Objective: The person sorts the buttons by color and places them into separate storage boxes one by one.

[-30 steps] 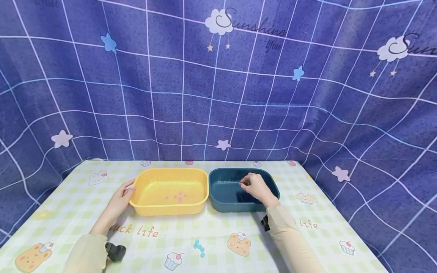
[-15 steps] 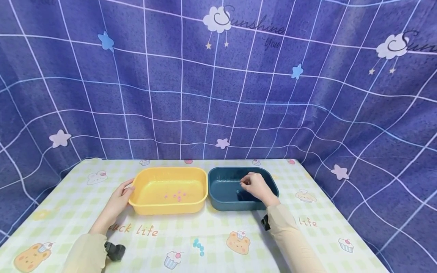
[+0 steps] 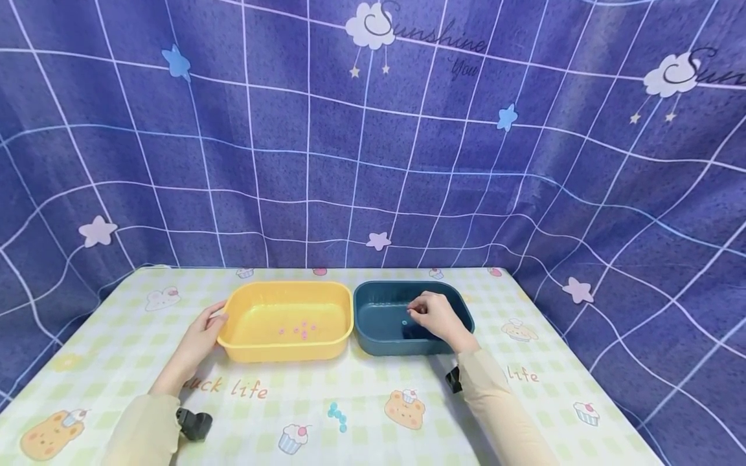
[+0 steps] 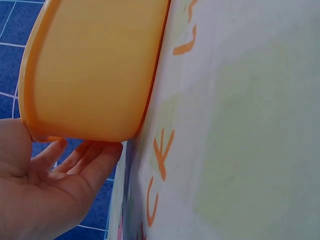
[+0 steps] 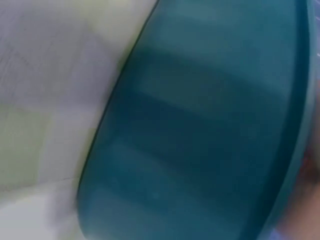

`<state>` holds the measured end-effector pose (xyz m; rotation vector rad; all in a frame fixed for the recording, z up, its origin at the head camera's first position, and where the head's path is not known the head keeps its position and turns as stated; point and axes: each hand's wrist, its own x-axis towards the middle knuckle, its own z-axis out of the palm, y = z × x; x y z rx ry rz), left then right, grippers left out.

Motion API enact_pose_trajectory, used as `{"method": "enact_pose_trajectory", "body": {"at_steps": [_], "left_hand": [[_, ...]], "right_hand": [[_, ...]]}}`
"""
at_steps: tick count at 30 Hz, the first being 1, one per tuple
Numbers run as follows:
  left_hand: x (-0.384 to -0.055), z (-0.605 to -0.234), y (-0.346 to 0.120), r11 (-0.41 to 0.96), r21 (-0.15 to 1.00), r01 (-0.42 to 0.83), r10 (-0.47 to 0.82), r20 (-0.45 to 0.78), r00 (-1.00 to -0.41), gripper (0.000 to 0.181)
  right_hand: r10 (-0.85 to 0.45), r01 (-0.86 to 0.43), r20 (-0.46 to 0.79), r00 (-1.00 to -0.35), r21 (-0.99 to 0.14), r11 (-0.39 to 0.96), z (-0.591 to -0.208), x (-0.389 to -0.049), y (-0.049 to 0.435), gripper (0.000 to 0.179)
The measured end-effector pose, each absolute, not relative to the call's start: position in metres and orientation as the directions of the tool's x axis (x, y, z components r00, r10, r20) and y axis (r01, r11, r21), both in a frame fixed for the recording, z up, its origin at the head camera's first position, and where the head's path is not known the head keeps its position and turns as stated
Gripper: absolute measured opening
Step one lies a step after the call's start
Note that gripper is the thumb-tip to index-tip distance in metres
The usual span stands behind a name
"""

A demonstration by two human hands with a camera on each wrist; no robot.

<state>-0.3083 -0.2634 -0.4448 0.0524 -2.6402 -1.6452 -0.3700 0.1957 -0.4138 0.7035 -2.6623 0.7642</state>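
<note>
My left hand (image 3: 197, 333) holds the left end of the yellow plastic basin (image 3: 285, 353). In the left wrist view its fingers (image 4: 102, 162) lie against the outer wall, with the thumb side at the rim. Over the dark teal basin (image 3: 379, 346), my right hand (image 3: 436, 316) has thumb and fingertips drawn together, and nothing shows between them. A small light-blue bead (image 3: 405, 322) lies on that basin's floor, just left of the fingertips. Several tiny pink beads (image 3: 304, 334) sit in the yellow basin. The right wrist view shows mostly the teal outer wall (image 5: 200, 125), with the hand largely hidden.
Several light-blue beads (image 3: 337, 414) lie on the patterned tablecloth (image 3: 315, 388) in front of the basins. Both basins stand side by side. A blue grid-patterned curtain (image 3: 280, 142) hangs behind the table and at its sides.
A light-blue bead has come into view on the teal basin's floor below the right fingertips. Both hands keep their places; the whole head view has shifted slightly.
</note>
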Motion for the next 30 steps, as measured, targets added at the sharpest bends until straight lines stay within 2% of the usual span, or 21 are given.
{"method": "enact_pose_trajectory", "body": {"at_steps": [12,30], "left_hand": [[-0.311,-0.445,-0.265,0.428,0.904,-0.023,-0.037,-0.008,-0.999,0.062],[-0.311,-0.447,-0.267,0.438,0.899,-0.026,-0.049,-0.005,-0.999,0.060]], "right_hand": [[-0.412,-0.570,0.406,-0.816,-0.440,0.694,-0.404,-0.361,0.179,0.012],[-0.556,-0.694,0.416,-0.720,-0.457,0.557,-0.393,-0.335,0.138,0.009]]}}
